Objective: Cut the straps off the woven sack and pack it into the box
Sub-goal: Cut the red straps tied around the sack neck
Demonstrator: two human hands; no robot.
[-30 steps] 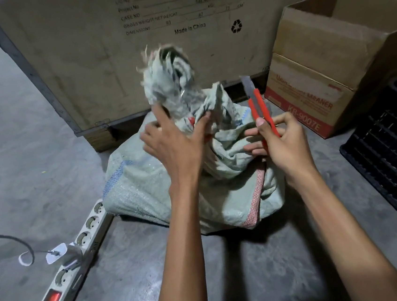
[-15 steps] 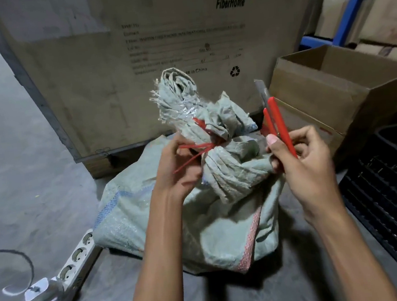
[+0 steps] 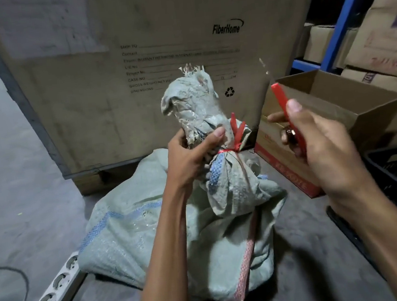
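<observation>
The woven sack [image 3: 177, 238], on the floor beside the open box [image 3: 334, 101], has been regripped at its neck by the left hand [image 3: 190, 156], exposing the red strap [image 3: 236, 136], while the cutter [image 3: 283, 107], clasped in the right hand [image 3: 319, 147], has been raised, so cutting seems imminent.

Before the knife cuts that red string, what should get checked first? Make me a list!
1. Left hand grips the sack neck: ok.
2. Red tie in plain sight, uncut: ok.
3. Right hand holds the cutter firmly: ok.
4. Blade out and pointing away from the left hand's fingers: cannot tell, it is blurred.
5. Left thumb clear of the tie: not ok, it sits right beside it.
6. Open box ready nearby: ok.
</observation>
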